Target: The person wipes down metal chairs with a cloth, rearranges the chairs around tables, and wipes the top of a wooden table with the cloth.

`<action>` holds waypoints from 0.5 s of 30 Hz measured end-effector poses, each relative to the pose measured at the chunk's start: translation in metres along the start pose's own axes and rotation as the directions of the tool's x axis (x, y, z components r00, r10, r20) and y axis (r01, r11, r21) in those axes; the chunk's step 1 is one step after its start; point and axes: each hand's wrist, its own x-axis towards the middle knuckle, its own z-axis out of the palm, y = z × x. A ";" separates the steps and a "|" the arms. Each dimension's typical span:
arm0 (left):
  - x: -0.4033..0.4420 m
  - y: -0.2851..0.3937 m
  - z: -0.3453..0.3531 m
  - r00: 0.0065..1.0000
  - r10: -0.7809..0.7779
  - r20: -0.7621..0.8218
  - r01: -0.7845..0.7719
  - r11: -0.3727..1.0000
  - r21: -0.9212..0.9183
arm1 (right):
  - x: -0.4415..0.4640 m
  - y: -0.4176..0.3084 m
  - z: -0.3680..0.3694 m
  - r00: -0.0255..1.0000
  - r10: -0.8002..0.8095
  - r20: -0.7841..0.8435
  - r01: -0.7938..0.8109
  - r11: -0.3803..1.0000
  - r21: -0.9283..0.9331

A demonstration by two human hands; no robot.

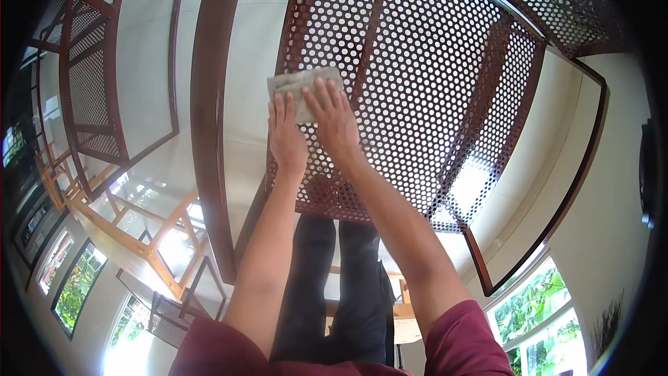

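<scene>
A folded grey-beige cloth lies on the brown perforated metal panel in front of me. My left hand rests on the cloth's near left part, fingers straight and close together. Over its right side, my right hand lies flat with fingers stretched and slightly apart. Both palms face down, and the fingers press on the cloth rather than wrap round it. Neither thumb shows clearly. The panel's round holes surround the cloth, and its left edge runs close by my left hand.
A thick brown beam runs along the left. Beyond it stand another perforated metal seat and a wooden frame. At right, a brown metal loop sticks out near a window. My dark-trousered legs are below the panel.
</scene>
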 end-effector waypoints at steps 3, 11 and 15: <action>-0.044 -0.014 -0.005 0.998 -0.033 0.048 0.033 0.999 0.015 | -0.041 -0.022 0.008 0.998 0.017 0.061 -0.017 1.000 -0.003; -0.166 -0.053 -0.015 0.955 -0.164 0.246 0.147 0.985 0.087 | -0.157 -0.075 0.039 0.960 0.083 0.267 -0.115 0.988 0.106; -0.223 -0.073 -0.026 0.911 -0.204 0.358 0.188 0.979 0.079 | -0.210 -0.100 0.047 0.933 0.081 0.351 -0.119 0.989 0.089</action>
